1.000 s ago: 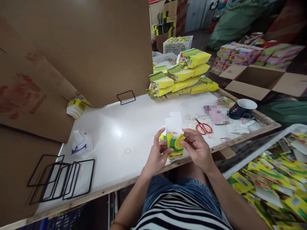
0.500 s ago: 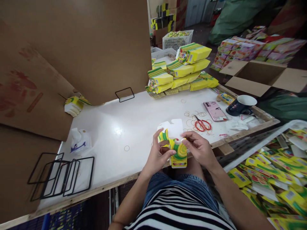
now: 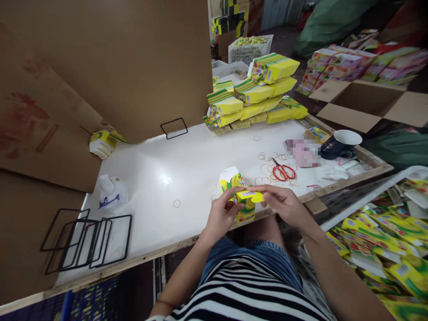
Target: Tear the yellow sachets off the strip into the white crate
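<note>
Small yellow-and-green carton [image 3: 246, 213] held between two hands over the near edge of a white table [image 3: 143, 183].
The left hand [image 3: 219, 218] is clamped on the carton's side; the right hand [image 3: 287, 207] touches its barcoded flap [image 3: 248, 194], though whether the fingers pinch it cannot be told. Just beyond, a white flap [image 3: 229, 173] stands up; its connection to the carton is unclear. Farther right lie loose rubber bands [image 3: 262, 156], red-handled scissors [image 3: 284, 173] and a dark mug [image 3: 329, 149]; stacked yellow packs [image 3: 259, 109] occupy the far edge.
</note>
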